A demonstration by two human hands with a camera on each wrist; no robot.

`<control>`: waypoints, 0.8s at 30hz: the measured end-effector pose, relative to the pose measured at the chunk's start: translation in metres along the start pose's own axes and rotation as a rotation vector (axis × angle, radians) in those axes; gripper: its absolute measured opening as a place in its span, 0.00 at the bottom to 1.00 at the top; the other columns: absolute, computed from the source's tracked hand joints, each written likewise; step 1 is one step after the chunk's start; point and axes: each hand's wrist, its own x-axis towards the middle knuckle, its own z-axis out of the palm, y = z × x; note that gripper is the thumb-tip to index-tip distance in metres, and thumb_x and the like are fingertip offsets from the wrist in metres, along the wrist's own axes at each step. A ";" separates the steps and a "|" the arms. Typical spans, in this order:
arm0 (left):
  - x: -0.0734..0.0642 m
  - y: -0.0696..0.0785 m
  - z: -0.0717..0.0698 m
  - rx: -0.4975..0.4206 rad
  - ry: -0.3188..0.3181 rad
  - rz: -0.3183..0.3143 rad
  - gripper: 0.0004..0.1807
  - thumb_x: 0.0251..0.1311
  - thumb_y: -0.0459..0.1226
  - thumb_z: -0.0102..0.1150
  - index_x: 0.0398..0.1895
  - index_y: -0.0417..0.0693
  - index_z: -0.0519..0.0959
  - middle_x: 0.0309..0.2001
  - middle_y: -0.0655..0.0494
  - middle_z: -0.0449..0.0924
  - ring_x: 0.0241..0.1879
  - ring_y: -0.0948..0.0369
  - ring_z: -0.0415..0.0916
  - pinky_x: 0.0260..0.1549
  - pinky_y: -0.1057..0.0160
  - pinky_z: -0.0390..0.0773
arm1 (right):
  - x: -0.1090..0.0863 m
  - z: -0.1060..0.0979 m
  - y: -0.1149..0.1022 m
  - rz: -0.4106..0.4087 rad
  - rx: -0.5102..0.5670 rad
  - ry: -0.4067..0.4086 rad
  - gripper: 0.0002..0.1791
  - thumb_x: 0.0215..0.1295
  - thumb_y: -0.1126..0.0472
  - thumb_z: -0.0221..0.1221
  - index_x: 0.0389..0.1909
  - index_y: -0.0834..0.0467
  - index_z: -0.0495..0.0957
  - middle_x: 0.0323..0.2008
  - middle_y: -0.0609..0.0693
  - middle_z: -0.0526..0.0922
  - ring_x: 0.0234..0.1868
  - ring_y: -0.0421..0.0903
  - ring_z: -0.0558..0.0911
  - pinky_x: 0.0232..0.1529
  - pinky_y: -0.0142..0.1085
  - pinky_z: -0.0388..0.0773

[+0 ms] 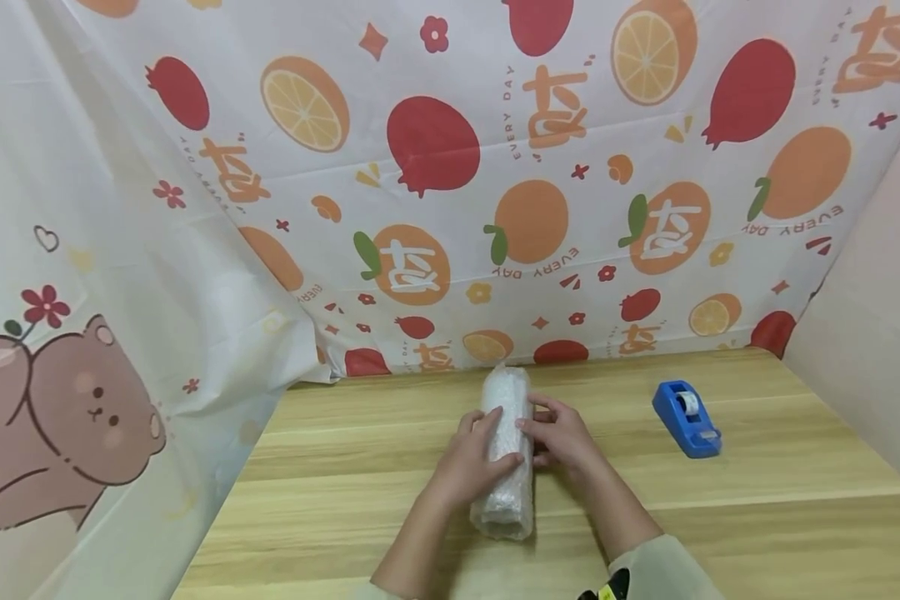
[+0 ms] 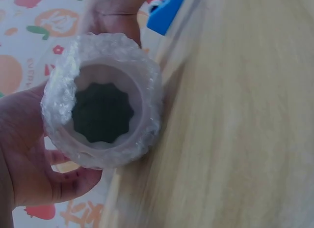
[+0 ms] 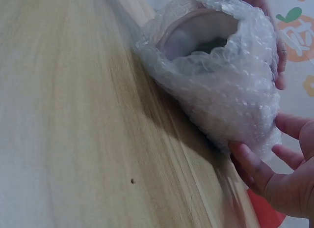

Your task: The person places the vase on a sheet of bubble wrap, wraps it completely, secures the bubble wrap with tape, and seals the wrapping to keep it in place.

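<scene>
A cylinder in bubble wrap (image 1: pixel 506 496) lies lengthwise on the wooden table, its near end facing me. In the left wrist view, the wrap (image 2: pixel 54 107) surrounds a pale round rim with a dark, scalloped-edged opening inside. My left hand (image 1: pixel 471 467) holds the roll from the left, its thumb and fingers spread over the top. On the opposite side my right hand (image 1: pixel 566 437) grips the roll with bent fingers near its middle. The right wrist view has the fingertips (image 3: pixel 240 148) against the wrap; the underside of the roll is hidden.
A blue tape dispenser (image 1: pixel 686 421) with a roll of tape stands to the right on the table (image 1: pixel 330 500). Behind the table hangs a fruit-print cloth (image 1: pixel 450 283). Another cloth with a bear print (image 1: pixel 97 408) hangs at the left.
</scene>
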 end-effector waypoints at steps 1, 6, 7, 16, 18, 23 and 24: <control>0.001 -0.001 0.001 0.016 0.007 0.002 0.44 0.58 0.57 0.64 0.75 0.53 0.61 0.70 0.38 0.60 0.62 0.39 0.68 0.50 0.40 0.77 | 0.001 0.000 0.000 -0.003 0.002 0.010 0.32 0.62 0.59 0.67 0.67 0.52 0.69 0.55 0.60 0.75 0.37 0.50 0.83 0.26 0.40 0.83; 0.009 0.002 0.008 0.096 0.055 0.015 0.43 0.57 0.59 0.62 0.74 0.56 0.62 0.70 0.38 0.59 0.62 0.41 0.66 0.46 0.42 0.79 | 0.005 0.003 -0.003 -0.041 -0.018 0.072 0.26 0.60 0.59 0.68 0.59 0.56 0.75 0.44 0.56 0.76 0.33 0.46 0.81 0.25 0.38 0.82; 0.010 0.003 0.009 0.109 0.065 0.024 0.43 0.57 0.58 0.62 0.74 0.55 0.63 0.69 0.37 0.59 0.63 0.40 0.66 0.46 0.41 0.79 | 0.005 0.004 -0.003 -0.050 -0.025 0.084 0.24 0.60 0.59 0.68 0.57 0.57 0.76 0.40 0.55 0.75 0.32 0.46 0.80 0.25 0.37 0.82; 0.008 0.007 0.023 0.106 0.135 0.083 0.28 0.58 0.50 0.64 0.63 0.56 0.77 0.75 0.36 0.52 0.73 0.34 0.48 0.60 0.34 0.67 | 0.001 0.005 0.005 -0.108 -0.104 0.100 0.13 0.64 0.64 0.61 0.48 0.63 0.82 0.32 0.53 0.78 0.28 0.43 0.79 0.26 0.34 0.80; 0.009 0.006 0.024 0.103 0.141 0.110 0.25 0.58 0.48 0.64 0.59 0.55 0.79 0.76 0.38 0.52 0.72 0.31 0.46 0.60 0.32 0.66 | 0.001 0.002 0.004 -0.154 -0.193 0.082 0.14 0.64 0.66 0.59 0.49 0.62 0.83 0.36 0.53 0.81 0.32 0.42 0.79 0.30 0.34 0.81; 0.013 0.005 0.024 0.078 0.107 0.119 0.21 0.61 0.49 0.61 0.56 0.56 0.80 0.77 0.46 0.51 0.73 0.32 0.44 0.61 0.32 0.64 | 0.000 -0.015 -0.001 -0.252 -0.432 -0.018 0.15 0.65 0.64 0.58 0.51 0.59 0.83 0.39 0.52 0.84 0.38 0.43 0.80 0.37 0.33 0.79; 0.014 0.004 0.024 0.068 0.098 0.113 0.21 0.61 0.50 0.61 0.57 0.56 0.80 0.78 0.47 0.50 0.74 0.33 0.43 0.62 0.32 0.63 | -0.001 -0.021 -0.002 -0.265 -0.467 -0.040 0.15 0.65 0.63 0.59 0.51 0.59 0.83 0.38 0.52 0.84 0.37 0.43 0.80 0.36 0.33 0.79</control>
